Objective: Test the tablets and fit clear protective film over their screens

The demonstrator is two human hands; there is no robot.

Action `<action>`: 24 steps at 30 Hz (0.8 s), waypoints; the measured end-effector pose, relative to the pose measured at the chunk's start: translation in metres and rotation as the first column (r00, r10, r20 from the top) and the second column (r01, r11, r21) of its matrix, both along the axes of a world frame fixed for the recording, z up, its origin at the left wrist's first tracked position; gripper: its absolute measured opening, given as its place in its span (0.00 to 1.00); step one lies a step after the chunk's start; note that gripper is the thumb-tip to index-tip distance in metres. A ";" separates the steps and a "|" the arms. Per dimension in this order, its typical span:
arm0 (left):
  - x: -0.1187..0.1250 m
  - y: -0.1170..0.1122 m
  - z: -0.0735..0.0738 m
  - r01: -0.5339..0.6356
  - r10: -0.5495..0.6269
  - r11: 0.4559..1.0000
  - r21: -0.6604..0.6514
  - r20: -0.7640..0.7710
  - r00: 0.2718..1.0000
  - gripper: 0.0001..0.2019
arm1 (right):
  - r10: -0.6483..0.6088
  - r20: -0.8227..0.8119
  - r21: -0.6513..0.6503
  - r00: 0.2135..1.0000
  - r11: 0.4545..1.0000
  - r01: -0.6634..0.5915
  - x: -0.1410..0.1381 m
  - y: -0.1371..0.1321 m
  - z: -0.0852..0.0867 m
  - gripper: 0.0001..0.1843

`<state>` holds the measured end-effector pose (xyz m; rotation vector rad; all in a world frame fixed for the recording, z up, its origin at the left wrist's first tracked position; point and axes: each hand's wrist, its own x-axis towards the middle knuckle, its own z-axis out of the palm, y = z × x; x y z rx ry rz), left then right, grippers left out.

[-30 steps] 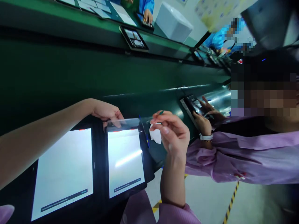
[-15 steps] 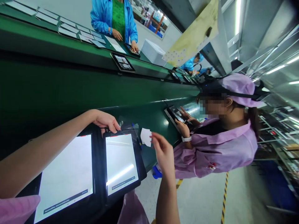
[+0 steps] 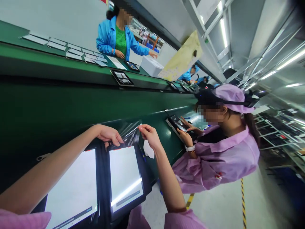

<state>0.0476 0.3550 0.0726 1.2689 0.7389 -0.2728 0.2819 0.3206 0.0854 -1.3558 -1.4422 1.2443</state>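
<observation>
Two tablets with bright white screens lie side by side before me, the larger-looking left tablet (image 3: 73, 187) and the right tablet (image 3: 126, 178). My left hand (image 3: 109, 135) is closed on the top edge of the right tablet, its fingers curled over the rim. Pinched between the thumb and finger of my right hand (image 3: 149, 135) is the corner of a clear plastic film (image 3: 131, 132), which stretches glossy and creased above that tablet's top edge. A white piece of paper (image 3: 148, 150) lies on the bench just below my right hand, partly covered by the wrist.
At my right a co-worker in pink (image 3: 214, 152) handles another tablet (image 3: 178, 123). Across the green bench (image 3: 47, 101), a person in blue (image 3: 119, 38) stands by a white box (image 3: 151, 65). Several flat white sheets (image 3: 73, 56) and a tablet (image 3: 122, 78) lie on the raised ledge.
My right hand has left the white paper, moved up and left, and now pulls up the clear film. My left hand stays on the tablet's edge. The person in blue has reached toward the white box.
</observation>
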 end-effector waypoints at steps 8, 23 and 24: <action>0.000 0.001 0.001 0.024 -0.024 1.000 0.010 -0.014 1.000 0.23 | -0.119 0.258 0.036 0.959 0.993 0.114 -0.026 0.060 0.001 0.12; -0.001 -0.001 0.001 -0.005 0.005 1.000 0.027 -0.024 1.000 0.23 | 0.097 0.054 -0.221 0.994 0.972 -0.083 0.008 -0.022 -0.033 0.24; -0.001 -0.002 0.000 -0.008 0.009 0.999 0.033 -0.028 1.000 0.22 | 0.089 0.027 -0.195 0.996 0.977 -0.082 0.003 -0.015 -0.031 0.24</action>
